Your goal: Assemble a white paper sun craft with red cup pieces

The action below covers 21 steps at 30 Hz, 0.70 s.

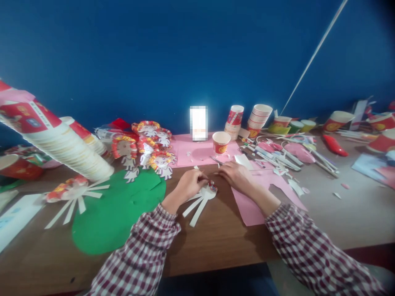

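My left hand point(194, 183) is closed, thumb and fingers pinching a cut-up paper cup point(210, 191) just above the brown table. White strips fan out from the cup's round base toward me, and a red printed part shows near my fingertips. My right hand point(236, 174) is just to the right, palm down, its fingers stretched out toward the cup with small gaps between them. Its thumb is hidden, and I see nothing held in it. An uncut red and white paper cup point(221, 144) stands on pink paper behind my hands.
Green paper point(120, 213) lies left, beside another strip-cut cup point(72, 191) and several paper cartoon figures point(125, 150). A long stack of cups point(68, 144) leans at far left. Pink paper point(247, 205), scraps, pens point(274, 156) and cup stacks point(258, 119) are right. A blue wall rises behind.
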Each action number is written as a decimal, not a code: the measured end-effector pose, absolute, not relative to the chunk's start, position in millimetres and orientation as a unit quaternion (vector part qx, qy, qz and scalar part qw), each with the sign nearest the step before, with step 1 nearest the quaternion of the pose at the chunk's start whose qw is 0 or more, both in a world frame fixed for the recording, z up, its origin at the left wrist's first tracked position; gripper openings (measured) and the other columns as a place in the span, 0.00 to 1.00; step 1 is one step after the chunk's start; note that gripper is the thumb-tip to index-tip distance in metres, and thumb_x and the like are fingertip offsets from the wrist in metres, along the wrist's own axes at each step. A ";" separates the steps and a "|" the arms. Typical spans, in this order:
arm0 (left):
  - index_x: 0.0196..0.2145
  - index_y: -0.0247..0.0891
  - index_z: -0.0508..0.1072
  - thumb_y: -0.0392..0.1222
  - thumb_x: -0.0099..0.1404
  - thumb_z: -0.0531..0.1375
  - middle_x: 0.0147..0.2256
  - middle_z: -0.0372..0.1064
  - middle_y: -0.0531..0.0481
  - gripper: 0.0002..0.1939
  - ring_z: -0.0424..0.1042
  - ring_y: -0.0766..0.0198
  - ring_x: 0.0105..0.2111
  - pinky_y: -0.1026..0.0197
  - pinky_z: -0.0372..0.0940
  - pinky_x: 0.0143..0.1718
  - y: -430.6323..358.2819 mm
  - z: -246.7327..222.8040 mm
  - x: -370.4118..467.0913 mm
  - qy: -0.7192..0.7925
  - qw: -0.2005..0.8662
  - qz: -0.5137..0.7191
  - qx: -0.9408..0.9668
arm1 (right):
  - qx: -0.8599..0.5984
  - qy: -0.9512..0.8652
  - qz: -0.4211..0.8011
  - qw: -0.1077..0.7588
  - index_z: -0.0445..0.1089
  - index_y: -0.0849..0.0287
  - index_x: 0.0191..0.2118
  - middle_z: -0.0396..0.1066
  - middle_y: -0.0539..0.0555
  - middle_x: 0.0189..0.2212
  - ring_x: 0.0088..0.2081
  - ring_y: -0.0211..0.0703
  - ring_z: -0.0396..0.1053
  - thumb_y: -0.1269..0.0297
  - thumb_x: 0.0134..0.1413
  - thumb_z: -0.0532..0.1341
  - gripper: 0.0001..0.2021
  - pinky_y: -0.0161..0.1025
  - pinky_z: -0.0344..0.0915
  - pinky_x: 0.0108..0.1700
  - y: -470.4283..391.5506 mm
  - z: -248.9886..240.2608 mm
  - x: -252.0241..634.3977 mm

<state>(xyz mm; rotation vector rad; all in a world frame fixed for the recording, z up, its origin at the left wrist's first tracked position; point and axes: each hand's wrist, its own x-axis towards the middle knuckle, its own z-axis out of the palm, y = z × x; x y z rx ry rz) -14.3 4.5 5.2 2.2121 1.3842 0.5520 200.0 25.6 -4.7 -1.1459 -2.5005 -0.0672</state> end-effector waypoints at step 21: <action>0.40 0.42 0.76 0.39 0.64 0.55 0.35 0.71 0.49 0.11 0.69 0.62 0.37 0.63 0.62 0.39 2.9 2.2 -11.6 0.436 0.154 0.225 0.857 | -0.417 -0.830 0.232 0.288 0.71 0.59 0.37 0.73 0.51 0.30 0.32 0.38 0.69 0.65 0.61 0.51 0.11 0.33 0.59 0.33 10.0 3.9 181.4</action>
